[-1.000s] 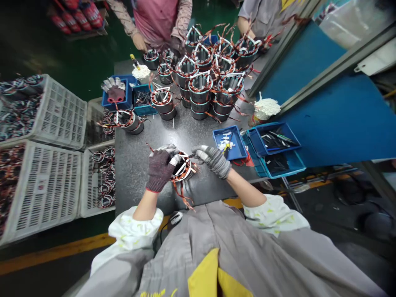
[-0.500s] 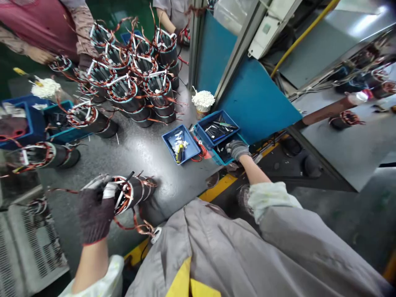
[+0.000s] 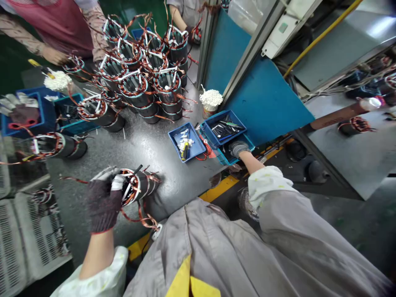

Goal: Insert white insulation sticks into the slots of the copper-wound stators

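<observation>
My left hand point(image 3: 104, 202), in a dark glove with pale fingertips, grips the near end of a motor stator point(image 3: 144, 184) lying on its side. Copper wire ends trail from the stator, and a black strip point(image 3: 136, 170) pokes out of its wound end. My right hand point(image 3: 239, 148), in a grey glove, is down inside a teal bin point(image 3: 251, 145); the bin and glove hide its fingertips. Partly over that bin sits a blue tray point(image 3: 223, 141) of dark strips. Left of it, another blue tray point(image 3: 200, 153) holds white bits and a yellow-handled tool point(image 3: 185, 151).
Several stators point(image 3: 134, 88) stand stacked at the table's back. More lie at left, near a blue bin point(image 3: 46, 117) with gloves. A cup of white sticks point(image 3: 210, 99) stands by the blue panel point(image 3: 262, 99). Across the table, a person's hand point(image 3: 55, 55) rests near a stator.
The view has shifted, so the table's things sit slightly further right. My right hand has gone deeper into the teal bin. My left hand keeps its grip on the stator.
</observation>
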The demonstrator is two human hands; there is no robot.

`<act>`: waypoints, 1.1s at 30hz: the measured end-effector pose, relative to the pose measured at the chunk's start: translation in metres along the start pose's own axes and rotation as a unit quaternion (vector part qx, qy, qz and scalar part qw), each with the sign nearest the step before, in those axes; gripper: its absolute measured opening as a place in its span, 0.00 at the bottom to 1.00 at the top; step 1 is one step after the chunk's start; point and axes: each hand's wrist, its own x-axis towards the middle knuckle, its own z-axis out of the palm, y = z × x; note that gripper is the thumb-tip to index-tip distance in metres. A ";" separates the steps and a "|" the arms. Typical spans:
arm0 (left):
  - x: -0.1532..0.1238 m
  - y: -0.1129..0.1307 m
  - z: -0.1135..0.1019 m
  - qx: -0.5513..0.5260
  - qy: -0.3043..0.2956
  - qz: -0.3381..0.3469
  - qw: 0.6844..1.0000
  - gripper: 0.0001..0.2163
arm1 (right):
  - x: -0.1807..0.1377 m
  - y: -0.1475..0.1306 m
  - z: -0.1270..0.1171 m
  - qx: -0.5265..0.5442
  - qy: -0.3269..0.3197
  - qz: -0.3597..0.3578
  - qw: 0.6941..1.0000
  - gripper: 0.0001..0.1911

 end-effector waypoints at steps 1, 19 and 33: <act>-0.001 -0.001 0.000 0.000 -0.009 0.002 1.000 0.16 | 0.000 -0.004 -0.001 0.003 0.004 0.004 1.000 0.18; -0.014 -0.017 0.009 -0.002 0.029 0.046 0.999 0.16 | -0.103 -0.214 0.008 0.344 0.187 -0.331 0.859 0.16; -0.016 -0.023 0.011 -0.022 0.055 0.070 0.996 0.13 | -0.052 -0.315 -0.013 0.415 0.109 -0.448 0.785 0.11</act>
